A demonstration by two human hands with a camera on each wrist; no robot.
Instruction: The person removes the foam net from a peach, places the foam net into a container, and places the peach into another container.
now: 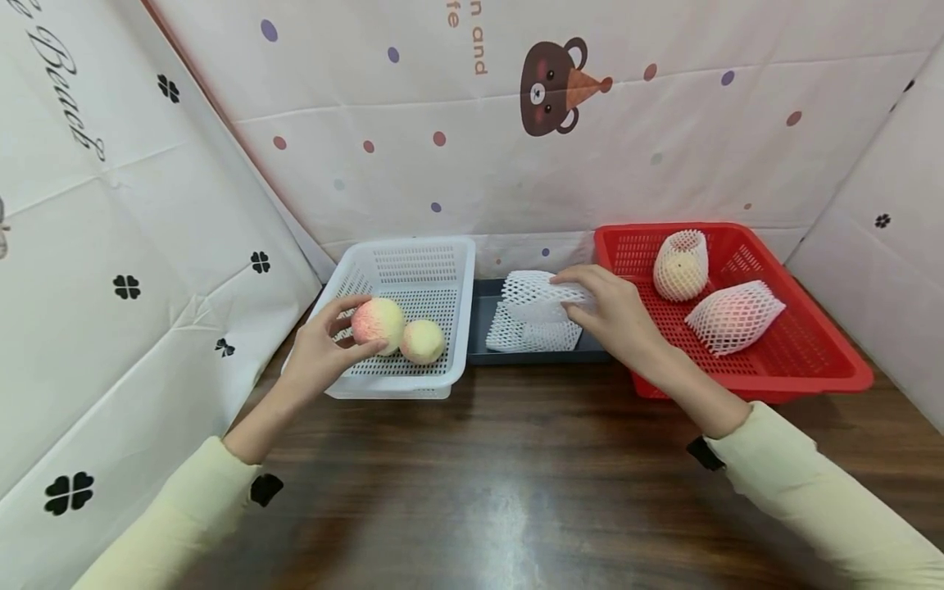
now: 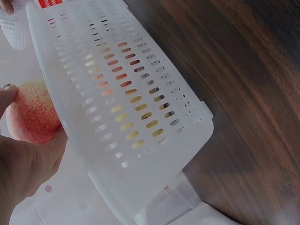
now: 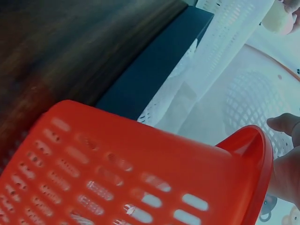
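My left hand (image 1: 320,346) grips a pink-and-yellow peach (image 1: 387,318) above the white basket (image 1: 470,315). The left wrist view shows the same peach (image 2: 32,115) between thumb and fingers, beside the basket's outer wall. A smaller yellowish peach (image 1: 424,344) lies in that basket. Over the dark tray (image 1: 483,358), my right hand (image 1: 615,315) pinches a white foam net sleeve (image 1: 527,287) by its right end. More foam netting (image 1: 509,334) lies beneath it in the tray. The right wrist view shows the raised net (image 3: 253,101) beside the fingers, most of the hand being cut off.
A red basket (image 1: 819,328) stands at the right, holding two fruits in foam nets, one upright (image 1: 680,270) and one lying (image 1: 736,318). The baskets and tray stand along the back of the dark wooden table (image 1: 501,459). Printed white cloth (image 1: 369,188) surrounds the back and sides.
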